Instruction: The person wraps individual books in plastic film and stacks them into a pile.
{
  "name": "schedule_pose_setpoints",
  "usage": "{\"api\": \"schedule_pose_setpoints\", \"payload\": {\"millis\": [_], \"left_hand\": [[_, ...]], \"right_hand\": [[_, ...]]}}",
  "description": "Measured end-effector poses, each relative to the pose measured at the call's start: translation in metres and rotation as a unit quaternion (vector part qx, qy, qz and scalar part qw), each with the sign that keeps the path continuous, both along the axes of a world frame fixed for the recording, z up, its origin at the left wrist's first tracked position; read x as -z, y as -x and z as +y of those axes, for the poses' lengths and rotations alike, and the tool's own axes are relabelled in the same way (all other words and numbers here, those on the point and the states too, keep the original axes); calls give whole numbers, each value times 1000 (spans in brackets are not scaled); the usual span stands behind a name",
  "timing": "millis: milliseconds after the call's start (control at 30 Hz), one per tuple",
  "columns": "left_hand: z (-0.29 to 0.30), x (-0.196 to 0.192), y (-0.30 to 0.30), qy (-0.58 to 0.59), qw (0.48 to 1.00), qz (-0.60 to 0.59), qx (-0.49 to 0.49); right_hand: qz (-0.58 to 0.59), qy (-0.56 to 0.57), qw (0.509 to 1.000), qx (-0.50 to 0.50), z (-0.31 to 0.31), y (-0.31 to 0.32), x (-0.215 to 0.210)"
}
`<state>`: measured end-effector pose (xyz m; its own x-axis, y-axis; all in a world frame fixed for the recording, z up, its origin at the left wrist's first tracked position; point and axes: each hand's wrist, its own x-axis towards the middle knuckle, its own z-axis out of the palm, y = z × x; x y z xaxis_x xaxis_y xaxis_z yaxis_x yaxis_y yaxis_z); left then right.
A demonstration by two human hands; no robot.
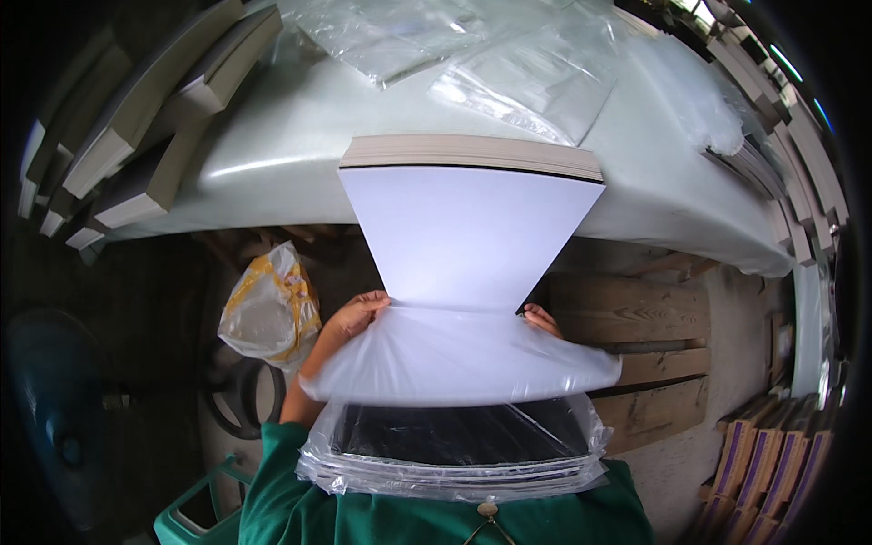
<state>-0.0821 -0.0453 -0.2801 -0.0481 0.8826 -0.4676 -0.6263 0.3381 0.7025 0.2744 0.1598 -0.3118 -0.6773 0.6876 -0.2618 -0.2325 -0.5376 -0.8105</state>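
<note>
A thick book [468, 227] with a plain white face and pale page edges leans in front of me, its far end against the table edge. Its near end sits inside a clear plastic bag [463, 363], whose loose part puffs out toward me. At the book's left side, my left hand [361, 312] is closed, pinching the bag's mouth. Opposite it, my right hand [542, 319] is closed at the other side of the mouth; its fingers are partly hidden by the bag. Close to my body lies a stack of dark flat items in clear plastic [454, 431].
A pale covered table [272, 182] spans the far side, with loose clear bags [536, 82] on it. Thick books [145, 118] are piled at its left, and more stand at its right. Below are a hanging plastic sack [270, 313], a green stool [204, 504] and a wooden pallet [645, 363].
</note>
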Motion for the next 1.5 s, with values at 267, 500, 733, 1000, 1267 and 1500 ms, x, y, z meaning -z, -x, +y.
{"api": "schedule_pose_setpoints", "payload": {"millis": [267,500,733,1000,1267,1500], "left_hand": [[2,48,19,59,863,501,12],[34,-333,31,-173,903,371,128],[128,-361,-71,-325,669,657,120],[83,-352,-89,-412,630,645,130],[102,-320,-84,-463,456,760,0],[131,-299,-77,-479,406,777,-36]], "right_hand": [[-369,-292,846,250,18,42,10],[-143,-604,681,389,78,83,-301],[-287,-676,679,-3,184,207,-340],[-5,-237,968,77,206,210,-326],[73,-95,956,268,227,201,-356],[-247,-450,789,338,279,172,-411]]}}
